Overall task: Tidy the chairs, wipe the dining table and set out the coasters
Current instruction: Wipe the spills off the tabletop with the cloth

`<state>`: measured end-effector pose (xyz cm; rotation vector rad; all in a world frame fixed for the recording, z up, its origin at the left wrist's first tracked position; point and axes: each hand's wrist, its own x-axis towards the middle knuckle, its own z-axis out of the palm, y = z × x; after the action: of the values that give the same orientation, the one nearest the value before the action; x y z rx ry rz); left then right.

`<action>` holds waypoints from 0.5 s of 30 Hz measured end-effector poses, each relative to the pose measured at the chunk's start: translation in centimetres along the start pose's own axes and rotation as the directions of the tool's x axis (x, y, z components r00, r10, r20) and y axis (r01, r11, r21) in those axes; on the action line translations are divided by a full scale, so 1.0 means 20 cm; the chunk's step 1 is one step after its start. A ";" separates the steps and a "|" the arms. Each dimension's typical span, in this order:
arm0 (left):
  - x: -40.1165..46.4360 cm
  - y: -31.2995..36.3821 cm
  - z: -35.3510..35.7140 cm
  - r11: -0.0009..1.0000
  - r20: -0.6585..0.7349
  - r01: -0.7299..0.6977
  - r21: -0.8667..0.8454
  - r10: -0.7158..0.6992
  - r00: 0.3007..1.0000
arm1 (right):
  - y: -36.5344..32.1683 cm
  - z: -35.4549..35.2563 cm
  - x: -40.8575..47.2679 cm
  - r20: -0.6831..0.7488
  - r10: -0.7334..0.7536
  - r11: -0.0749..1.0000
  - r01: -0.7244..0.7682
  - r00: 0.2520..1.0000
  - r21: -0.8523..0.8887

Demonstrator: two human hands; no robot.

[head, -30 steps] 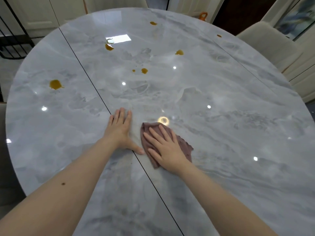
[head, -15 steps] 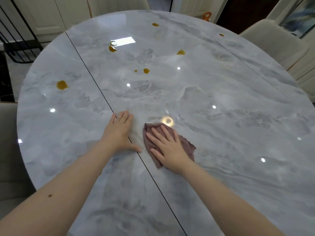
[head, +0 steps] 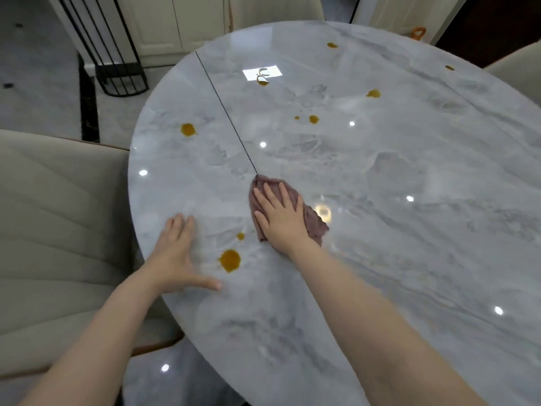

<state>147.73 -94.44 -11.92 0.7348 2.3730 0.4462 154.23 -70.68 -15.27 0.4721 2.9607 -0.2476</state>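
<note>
A round grey marble dining table (head: 395,230) fills the view, with a dark seam running across it. My right hand (head: 281,215) lies flat, fingers straight, pressing a mauve cloth (head: 310,224) onto the tabletop over the seam. My left hand (head: 178,256) rests flat on the table near its left edge, fingers spread. Between the hands sits a large amber spill (head: 230,260) with a small drop (head: 240,236) above it. Several more amber spots dot the far half, one at the left (head: 187,129). No coasters are in view.
A beige upholstered chair (head: 58,244) stands tight against the table's left edge. Another beige chair (head: 518,65) shows at the far right. A black metal rack (head: 117,54) stands on the floor at the back left, in front of white cabinets.
The view has swung left, bringing the left chair and a large amber spill into sight. My left hand has moved away from the cloth toward the table's left edge. The right hand still presses the cloth.
</note>
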 end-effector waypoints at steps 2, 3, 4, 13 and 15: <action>-0.04 -0.06 0.01 0.999 0.019 -0.024 0.040 0.023 1.000 | -0.08 0.03 -0.10 0.001 -0.065 0.998 0.065 0.998 0.004; -0.07 -0.07 0.02 0.997 0.020 -0.045 0.068 0.043 0.999 | -0.10 0.04 -0.17 0.003 -0.093 0.995 0.093 0.996 0.021; -0.07 -0.07 0.03 0.993 0.015 -0.066 0.100 0.065 0.998 | -0.09 0.06 -0.25 0.002 -0.108 0.993 0.108 0.994 0.046; -0.11 -0.07 0.03 0.983 -0.024 -0.098 0.154 0.103 0.994 | -0.37 0.14 -0.51 -0.010 0.223 0.974 -0.223 0.975 0.038; -0.12 -0.08 0.03 0.984 -0.025 -0.094 0.149 0.099 0.995 | -0.46 0.15 -0.39 -0.024 0.238 0.970 -0.237 0.971 0.049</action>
<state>148.98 -97.04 -12.04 0.9200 2.4279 0.3272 158.90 -82.04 -15.64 0.8353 2.8948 -0.2832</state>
